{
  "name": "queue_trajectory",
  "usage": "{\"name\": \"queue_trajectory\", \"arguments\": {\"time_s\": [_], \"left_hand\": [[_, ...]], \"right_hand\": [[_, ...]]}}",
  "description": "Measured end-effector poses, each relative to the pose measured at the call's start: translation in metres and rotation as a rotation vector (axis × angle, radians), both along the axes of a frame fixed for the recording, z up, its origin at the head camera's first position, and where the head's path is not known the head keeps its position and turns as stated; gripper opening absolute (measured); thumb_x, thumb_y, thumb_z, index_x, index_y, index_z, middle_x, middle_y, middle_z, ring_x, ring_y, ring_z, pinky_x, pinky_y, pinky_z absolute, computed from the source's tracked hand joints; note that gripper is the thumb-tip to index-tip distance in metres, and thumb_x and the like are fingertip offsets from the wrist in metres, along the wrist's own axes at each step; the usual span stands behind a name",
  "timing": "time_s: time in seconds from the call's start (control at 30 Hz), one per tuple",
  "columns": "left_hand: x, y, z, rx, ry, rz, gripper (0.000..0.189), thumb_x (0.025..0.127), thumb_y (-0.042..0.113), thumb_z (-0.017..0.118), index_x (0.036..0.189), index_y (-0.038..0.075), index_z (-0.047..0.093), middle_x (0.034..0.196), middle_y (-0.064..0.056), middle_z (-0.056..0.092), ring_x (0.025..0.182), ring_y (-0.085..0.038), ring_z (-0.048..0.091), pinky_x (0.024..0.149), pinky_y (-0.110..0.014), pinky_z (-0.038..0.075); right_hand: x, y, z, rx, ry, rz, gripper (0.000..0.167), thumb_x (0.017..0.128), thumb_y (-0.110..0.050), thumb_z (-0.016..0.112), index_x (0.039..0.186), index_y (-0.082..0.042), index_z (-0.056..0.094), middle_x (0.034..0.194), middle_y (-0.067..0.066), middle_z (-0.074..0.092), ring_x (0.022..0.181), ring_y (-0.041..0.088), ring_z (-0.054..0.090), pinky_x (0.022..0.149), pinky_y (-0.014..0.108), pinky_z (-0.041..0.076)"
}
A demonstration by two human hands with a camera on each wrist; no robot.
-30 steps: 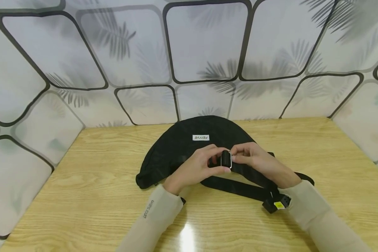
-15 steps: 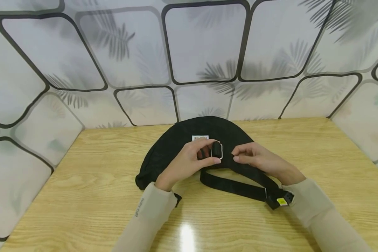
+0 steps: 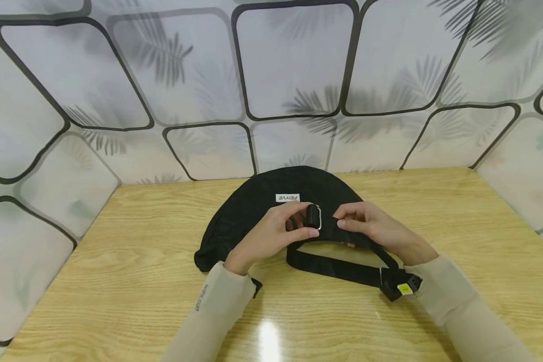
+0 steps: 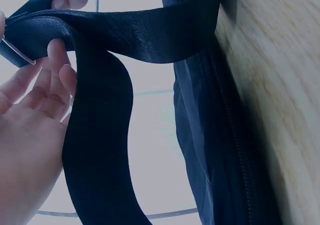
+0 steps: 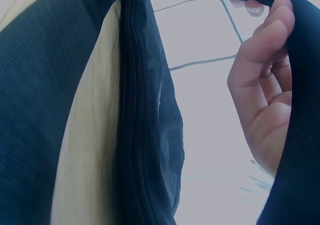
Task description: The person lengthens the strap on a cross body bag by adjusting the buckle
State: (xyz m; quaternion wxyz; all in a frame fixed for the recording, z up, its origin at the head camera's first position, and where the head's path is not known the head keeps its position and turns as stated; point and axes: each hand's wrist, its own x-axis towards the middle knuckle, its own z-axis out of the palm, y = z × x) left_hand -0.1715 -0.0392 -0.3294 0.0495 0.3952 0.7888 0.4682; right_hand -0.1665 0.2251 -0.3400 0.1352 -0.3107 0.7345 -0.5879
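A black crescent-shaped bag (image 3: 249, 216) with a white label (image 3: 287, 198) lies on the table, and its black strap (image 3: 339, 266) loops toward the front. My left hand (image 3: 267, 234) pinches a metal strap buckle (image 3: 319, 217), with webbing folded through it, between thumb and fingers above the bag. To its right, my right hand (image 3: 380, 231) pinches the webbing between thumb and forefinger. In the left wrist view, the webbing (image 4: 100, 135) hangs down beside the left palm. The right wrist view has the right hand's curled fingers (image 5: 265, 40) at the strap, which partly covers that hand.
The wooden table (image 3: 140, 281) extends around the bag on all sides. A patterned curtain-like backdrop (image 3: 294, 60) rises at the back and sides. A small black device with a yellow mark (image 3: 405, 289) sits at the right wrist.
Both hands were close together at the buckle a second ago. The left hand has drawn left with the buckle, widening the gap. Over the last half second the hands have barely moved.
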Motion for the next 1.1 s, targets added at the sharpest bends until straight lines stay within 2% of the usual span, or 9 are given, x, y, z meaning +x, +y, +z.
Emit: {"name": "queue_trajectory", "arguments": {"time_s": [0.1, 0.37, 0.6, 0.77, 0.87, 0.93, 1.0, 1.1], "left_hand": [[-0.001, 0.000, 0.000, -0.004, -0.012, 0.008, 0.038, 0.098, 0.018, 0.071, 0.133, 0.006, 0.062, 0.098, 0.000, 0.065, 0.084, -0.008, 0.058, 0.071, -0.029, 0.049], [-0.001, 0.001, -0.001, -0.009, -0.048, -0.011, 0.032, 0.100, 0.019, 0.068, 0.129, 0.005, 0.063, 0.096, 0.001, 0.064, 0.084, -0.009, 0.059, 0.070, -0.028, 0.050], [0.002, 0.007, -0.002, -0.014, -0.095, -0.026, 0.023, 0.099, 0.018, 0.070, 0.119, 0.008, 0.065, 0.093, 0.001, 0.064, 0.080, -0.015, 0.059, 0.065, -0.027, 0.048], [0.005, 0.013, -0.005, 0.000, -0.103, -0.044, 0.020, 0.097, 0.017, 0.073, 0.111, 0.007, 0.063, 0.090, -0.001, 0.063, 0.076, -0.025, 0.059, 0.063, -0.027, 0.047], [0.005, 0.015, -0.005, 0.001, -0.080, -0.053, 0.021, 0.096, 0.017, 0.074, 0.111, 0.008, 0.063, 0.090, 0.000, 0.062, 0.078, -0.025, 0.060, 0.063, -0.028, 0.047], [0.005, 0.013, -0.004, 0.000, -0.060, -0.048, 0.024, 0.095, 0.017, 0.075, 0.114, 0.008, 0.064, 0.092, 0.001, 0.063, 0.081, -0.023, 0.061, 0.064, -0.028, 0.047], [0.005, 0.011, -0.001, -0.006, -0.043, -0.037, 0.023, 0.095, 0.019, 0.075, 0.114, 0.010, 0.064, 0.093, 0.001, 0.063, 0.080, -0.021, 0.060, 0.064, -0.027, 0.048], [0.004, 0.005, 0.003, -0.009, -0.011, -0.003, 0.022, 0.096, 0.019, 0.074, 0.114, 0.010, 0.065, 0.093, 0.001, 0.064, 0.079, -0.019, 0.060, 0.065, -0.027, 0.048]], "right_hand": [[-0.001, 0.001, -0.001, -0.047, -0.006, 0.008, 0.023, 0.102, 0.006, 0.050, 0.099, -0.009, 0.068, 0.072, -0.004, 0.060, 0.057, 0.018, 0.057, 0.059, 0.031, 0.053], [-0.001, -0.001, -0.002, -0.148, -0.001, 0.036, 0.026, 0.103, 0.006, 0.049, 0.099, -0.010, 0.069, 0.071, 0.000, 0.058, 0.056, 0.023, 0.052, 0.058, 0.030, 0.050], [0.002, -0.010, -0.006, -0.205, -0.060, 0.007, 0.029, 0.103, 0.002, 0.053, 0.098, -0.017, 0.073, 0.081, -0.002, 0.066, 0.059, 0.014, 0.056, 0.057, 0.028, 0.051], [0.002, -0.015, -0.007, -0.208, -0.103, 0.005, 0.027, 0.103, 0.000, 0.055, 0.095, -0.018, 0.073, 0.077, -0.004, 0.067, 0.060, 0.010, 0.059, 0.058, 0.025, 0.052], [0.003, -0.014, -0.007, -0.182, -0.129, 0.002, 0.027, 0.102, 0.002, 0.054, 0.096, -0.017, 0.072, 0.069, -0.010, 0.057, 0.057, 0.006, 0.048, 0.059, 0.021, 0.045], [0.003, -0.012, -0.007, -0.152, -0.153, 0.004, 0.026, 0.102, 0.002, 0.053, 0.097, -0.016, 0.071, 0.070, -0.010, 0.054, 0.058, 0.008, 0.040, 0.060, 0.022, 0.041], [0.002, -0.009, -0.007, -0.114, -0.166, 0.003, 0.026, 0.101, 0.002, 0.052, 0.098, -0.016, 0.071, 0.066, -0.012, 0.046, 0.054, 0.013, 0.030, 0.056, 0.026, 0.033], [-0.001, -0.004, -0.008, -0.076, -0.161, 0.014, 0.028, 0.101, 0.001, 0.052, 0.098, -0.018, 0.071, 0.061, -0.008, 0.042, 0.049, 0.021, 0.024, 0.051, 0.035, 0.025]]}}
